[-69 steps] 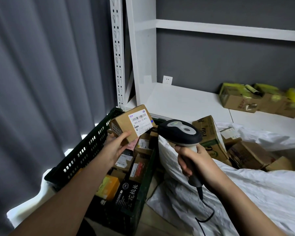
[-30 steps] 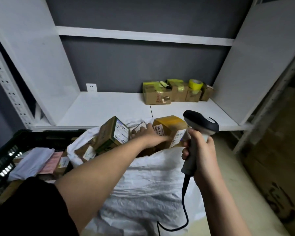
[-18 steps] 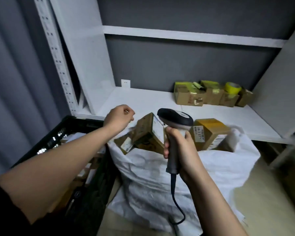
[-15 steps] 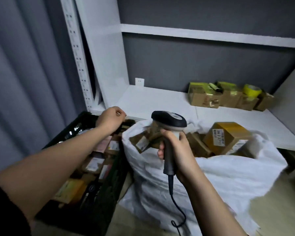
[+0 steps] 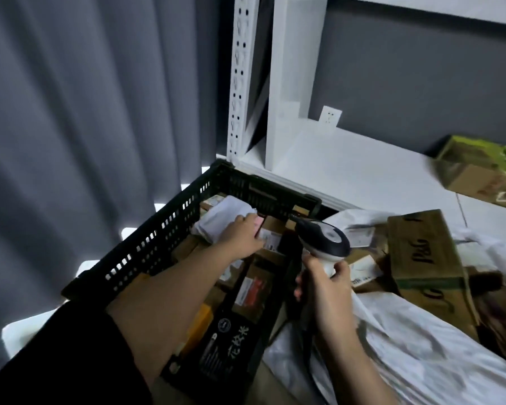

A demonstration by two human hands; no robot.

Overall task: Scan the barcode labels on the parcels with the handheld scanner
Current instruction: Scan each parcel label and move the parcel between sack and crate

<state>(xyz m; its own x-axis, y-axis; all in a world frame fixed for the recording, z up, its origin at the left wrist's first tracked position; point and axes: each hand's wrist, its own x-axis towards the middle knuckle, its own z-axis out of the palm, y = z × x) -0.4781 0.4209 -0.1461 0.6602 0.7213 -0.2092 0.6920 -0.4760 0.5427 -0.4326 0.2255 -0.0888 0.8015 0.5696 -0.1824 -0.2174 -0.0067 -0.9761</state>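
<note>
Step in hand: picking the next parcel, judged from the left hand (image 5: 241, 238) reaching into the black crate (image 5: 146, 252) while nothing is lifted out yet.
Left hand: lies palm down over a white-wrapped parcel (image 5: 221, 219) and the labelled boxes just beside it; the fingers are hidden on the far side, so I cannot tell whether they grip anything.
Right hand: the right hand (image 5: 326, 283) is curled round the grip of the handheld scanner (image 5: 323, 239), head raised and pointing roughly toward the crate's far end.
Parcels: many lie packed in the crate, several with white labels facing up; more cardboard boxes (image 5: 421, 252) sit in the white sack (image 5: 421, 346) to the right, and one stands on the shelf (image 5: 348, 171) behind.
Scanner aim: no label is squarely before the scanner head; the frame is blurred, so no barcode can be read.
Next move calls for: a firm hold on one parcel, its label turned up toward the scanner, and the scanner head levelled at the barcode.
Caution: the wrapped parcel shows no label on its visible side; it probably needs turning.
</note>
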